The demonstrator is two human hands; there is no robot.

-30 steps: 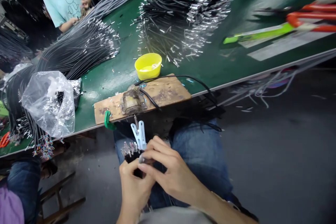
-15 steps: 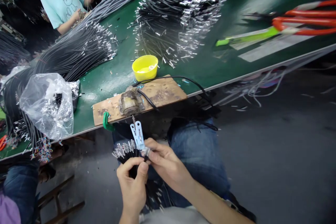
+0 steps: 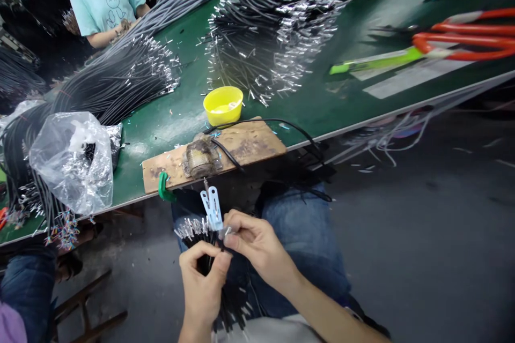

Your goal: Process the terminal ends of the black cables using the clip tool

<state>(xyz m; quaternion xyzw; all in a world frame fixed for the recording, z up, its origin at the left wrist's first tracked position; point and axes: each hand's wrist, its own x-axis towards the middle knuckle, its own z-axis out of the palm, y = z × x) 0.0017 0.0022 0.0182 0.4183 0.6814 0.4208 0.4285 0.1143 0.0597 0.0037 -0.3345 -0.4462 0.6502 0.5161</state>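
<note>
My left hand (image 3: 203, 281) is closed over my lap, thumb and forefinger pinching a black cable from a bundle of short black cables (image 3: 233, 305) with silvery foil ends. Close beside it, my right hand (image 3: 261, 249) pinches a silvery foil piece (image 3: 226, 231) at the cable's end; the fingers partly hide it. Just above the fingertips stands a light blue clothespin (image 3: 212, 209), fixed to a thin metal rod under a wooden board (image 3: 257, 142). Foil-tipped cable ends (image 3: 192, 228) fan out left of the clothespin.
On the green table (image 3: 169, 128) are a yellow cup (image 3: 223, 110), a clear plastic bag (image 3: 72, 171), a green clamp (image 3: 164, 186), heaps of black cables (image 3: 261, 27) and orange-handled pliers (image 3: 462, 43). Another person (image 3: 107, 8) sits across the table.
Both hands stay by the clothespin with small finger movements. My left thumb has shifted slightly right, and the foil piece shows more between my right fingers. The person opposite has lowered a hand.
</note>
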